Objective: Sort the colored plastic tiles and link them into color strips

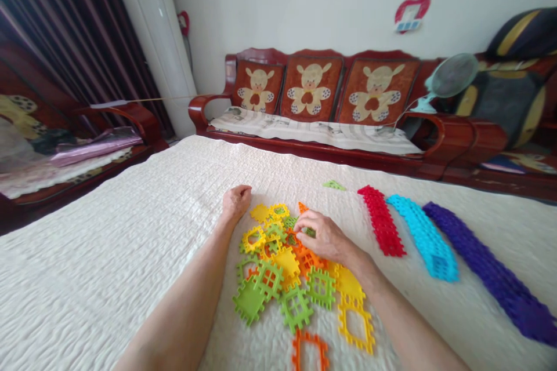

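Note:
A mixed pile of yellow, green and orange plastic interlocking tiles (287, 266) lies on the quilted cover. My left hand (237, 202) rests just beyond the pile's left far side, curled into a fist, and nothing shows in it. Over the far right part of the pile, my right hand (321, 235) has its fingers bent down among orange and green tiles. What its fingertips grip is hidden. Just past those fingers an orange triangular piece (303, 207) shows. Closest to me is an orange frame tile (310, 337), apart from the pile.
To the right lie a red row of tiles (383, 223), a light blue row (426, 237) and a purple row (487, 272). A green triangular piece (334, 184) lies farther back. Beyond the quilted cover (108, 232) stand a wooden sofa (304, 142) and a fan (452, 76).

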Available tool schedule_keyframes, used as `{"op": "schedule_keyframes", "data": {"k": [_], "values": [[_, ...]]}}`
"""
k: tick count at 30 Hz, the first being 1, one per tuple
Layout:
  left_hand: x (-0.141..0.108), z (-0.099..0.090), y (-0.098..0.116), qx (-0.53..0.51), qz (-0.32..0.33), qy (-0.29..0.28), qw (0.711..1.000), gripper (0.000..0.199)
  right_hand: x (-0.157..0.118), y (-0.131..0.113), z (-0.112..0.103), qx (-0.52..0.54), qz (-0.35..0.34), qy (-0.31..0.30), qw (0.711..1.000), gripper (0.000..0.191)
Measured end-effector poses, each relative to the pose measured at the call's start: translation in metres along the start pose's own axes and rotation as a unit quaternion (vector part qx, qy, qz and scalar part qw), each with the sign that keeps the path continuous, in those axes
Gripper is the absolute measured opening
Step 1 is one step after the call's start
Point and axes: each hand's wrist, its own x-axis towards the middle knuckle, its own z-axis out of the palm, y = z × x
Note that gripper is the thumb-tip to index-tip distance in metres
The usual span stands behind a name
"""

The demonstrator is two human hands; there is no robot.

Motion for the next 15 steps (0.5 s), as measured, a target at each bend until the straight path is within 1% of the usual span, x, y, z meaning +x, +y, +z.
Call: {"op": "schedule_keyframes", "data": {"k": [3, 5, 7, 10, 13, 15], "values": [[-0.001, -0.001, 0.002, -0.001, 0.002, 0.004, 1.000, 0.029, 0.005, -0.012, 0.016, -0.042, -0.037, 0.005, 0.998, 0.019], [-0.001, -0.002, 0.002, -0.005, 0.003, 0.005, 1.000, 0.029, 0.006, -0.015, 0.022, -0.047, -0.051, -0.001, 0.998, 0.023], [-0.002, -0.002, 0.003, -0.007, 0.004, 0.009, 1.000, 0.029, 0.006, -0.013, 0.021, -0.038, -0.048, -0.016, 0.998, 0.025], [-0.001, -0.001, 0.001, -0.006, 0.005, 0.012, 1.000, 0.029, 0.003, -0.009, 0.014, -0.028, -0.025, -0.054, 0.998, 0.028], [-0.001, 0.000, 0.000, -0.008, 0.008, 0.010, 1.000, 0.030, 0.001, -0.006, 0.007, -0.030, -0.012, -0.091, 0.995, 0.037], [-0.001, 0.000, 0.001, -0.010, 0.007, 0.011, 1.000, 0.030, 0.000, -0.006, 0.007, -0.033, -0.007, -0.104, 0.994, 0.044]]}}
